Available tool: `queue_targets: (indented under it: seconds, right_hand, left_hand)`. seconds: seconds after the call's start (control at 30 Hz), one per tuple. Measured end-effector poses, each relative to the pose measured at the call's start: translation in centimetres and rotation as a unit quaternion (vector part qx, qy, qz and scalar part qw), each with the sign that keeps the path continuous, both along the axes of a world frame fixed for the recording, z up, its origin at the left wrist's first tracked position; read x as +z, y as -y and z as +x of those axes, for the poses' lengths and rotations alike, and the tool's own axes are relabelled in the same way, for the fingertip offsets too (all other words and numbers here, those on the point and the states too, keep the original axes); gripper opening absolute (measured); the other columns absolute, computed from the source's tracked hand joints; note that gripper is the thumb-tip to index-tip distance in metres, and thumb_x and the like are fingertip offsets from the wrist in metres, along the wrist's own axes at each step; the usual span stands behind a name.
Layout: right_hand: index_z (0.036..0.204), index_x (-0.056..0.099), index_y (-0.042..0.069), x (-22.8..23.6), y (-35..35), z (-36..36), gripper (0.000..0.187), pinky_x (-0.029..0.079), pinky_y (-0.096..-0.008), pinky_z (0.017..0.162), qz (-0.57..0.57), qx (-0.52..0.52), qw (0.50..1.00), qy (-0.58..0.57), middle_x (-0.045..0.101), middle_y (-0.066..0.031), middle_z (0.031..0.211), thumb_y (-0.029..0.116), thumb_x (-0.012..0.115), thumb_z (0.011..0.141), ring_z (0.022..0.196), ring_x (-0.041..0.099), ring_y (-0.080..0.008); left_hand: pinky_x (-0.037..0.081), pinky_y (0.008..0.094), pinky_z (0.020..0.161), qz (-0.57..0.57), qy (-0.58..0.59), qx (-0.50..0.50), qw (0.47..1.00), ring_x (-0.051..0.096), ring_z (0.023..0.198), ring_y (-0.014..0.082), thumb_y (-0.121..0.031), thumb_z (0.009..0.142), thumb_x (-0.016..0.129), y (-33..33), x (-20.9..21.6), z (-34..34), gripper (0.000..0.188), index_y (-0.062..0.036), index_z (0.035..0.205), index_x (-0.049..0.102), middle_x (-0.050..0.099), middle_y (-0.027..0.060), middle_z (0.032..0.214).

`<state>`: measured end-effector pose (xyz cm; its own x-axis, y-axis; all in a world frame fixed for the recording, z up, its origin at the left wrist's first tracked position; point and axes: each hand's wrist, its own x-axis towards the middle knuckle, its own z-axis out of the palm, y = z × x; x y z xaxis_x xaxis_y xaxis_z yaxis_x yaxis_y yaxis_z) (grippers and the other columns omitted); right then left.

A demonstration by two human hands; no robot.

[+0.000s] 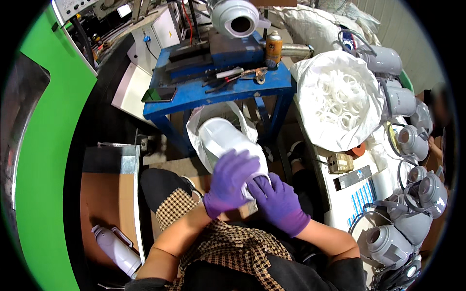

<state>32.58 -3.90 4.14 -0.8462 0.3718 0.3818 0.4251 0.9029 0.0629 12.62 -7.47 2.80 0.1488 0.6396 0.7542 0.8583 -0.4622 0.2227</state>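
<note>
A white plastic vessel [225, 138], long and rounded like a jug body, lies tilted in front of me with its open end towards my lap. My left hand [232, 180], in a purple glove, is over its left side near that end. Its fingers are stretched out and slightly blurred, and whether it presses on the vessel is unclear. My right hand [282, 202], gloved alike, grips the rim at the open end, some fingers reaching inside the mouth. The vessel's far end lies over an open white plastic bag [195, 119] below the blue table.
On the blue table [213, 97] are a phone [159, 94], pliers [224, 85] and a spray can [274, 50]. White rings [342, 97] fill a bag at right, near several grey jug-like vessels [388, 245]. Another vessel [115, 250] lies in a carton at left. A person stands far right.
</note>
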Motion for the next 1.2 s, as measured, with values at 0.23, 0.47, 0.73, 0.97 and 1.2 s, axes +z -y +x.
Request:
queue_targets:
  seconds: [0.23,0.47,0.73,0.97,1.2]
  right_hand:
    - [0.142,0.056,0.009,0.3,-0.5,1.3,0.068,0.051,-0.0331,0.074,-0.097,0.018,0.989,-0.113,0.061,-0.0088,0.142,0.012,0.074,0.076,0.095,0.069,-0.0222]
    - [0.141,0.053,0.012,-4.8,-1.6,-1.9,0.054,0.053,-0.0349,0.060,-0.023,-0.124,0.991,0.049,0.064,-0.0040,0.123,0.014,0.064,0.087,0.073,0.068,-0.0185]
    - [0.139,0.053,0.006,-8.7,-0.6,-4.7,0.054,0.052,-0.0300,0.055,-0.434,-0.049,0.878,-0.196,0.070,-0.0076,0.093,0.001,0.064,0.086,0.069,0.070,-0.0216]
    - [0.158,0.035,0.000,-4.3,-0.6,-5.3,0.067,0.053,-0.0223,0.072,-0.828,0.070,0.368,-0.416,0.047,-0.0184,0.155,0.004,0.060,0.095,0.106,0.071,-0.0161]
    - [0.150,0.049,0.007,-2.4,0.3,-4.5,0.060,0.058,-0.0363,0.086,-0.478,0.017,0.853,-0.207,0.057,-0.0199,0.144,0.012,0.067,0.093,0.115,0.069,-0.0286]
  left_hand:
    - [0.040,0.0543,0.112,-0.001,-0.002,0.038,0.999,0.056,0.130,0.0301,-0.032,0.072,0.085,-3.9,-1.0,-4.0,0.060,-0.0148,0.126,0.064,0.064,0.0055,0.136]
    - [0.037,0.0546,0.114,-0.032,-0.011,0.022,0.999,0.054,0.132,0.0293,-0.028,0.076,0.077,-4.0,-4.1,-1.9,0.057,-0.0136,0.129,0.063,0.063,0.0066,0.137]
    - [0.036,0.0567,0.115,-0.041,-0.098,-0.003,0.994,0.064,0.123,0.0273,-0.032,0.081,0.078,-3.1,-6.7,-2.9,0.042,-0.0115,0.117,0.071,0.070,0.0051,0.125]
    - [0.036,0.0561,0.116,-0.027,0.033,-0.037,0.998,0.059,0.128,0.0318,-0.038,0.078,0.080,-4.5,-6.3,-5.2,0.054,-0.0116,0.123,0.065,0.068,0.0074,0.129]
    - [0.037,0.0559,0.115,-0.001,0.109,-0.032,0.994,0.060,0.125,0.0353,-0.035,0.070,0.087,-3.9,-5.5,-5.9,0.064,-0.0100,0.124,0.064,0.068,0.0115,0.129]
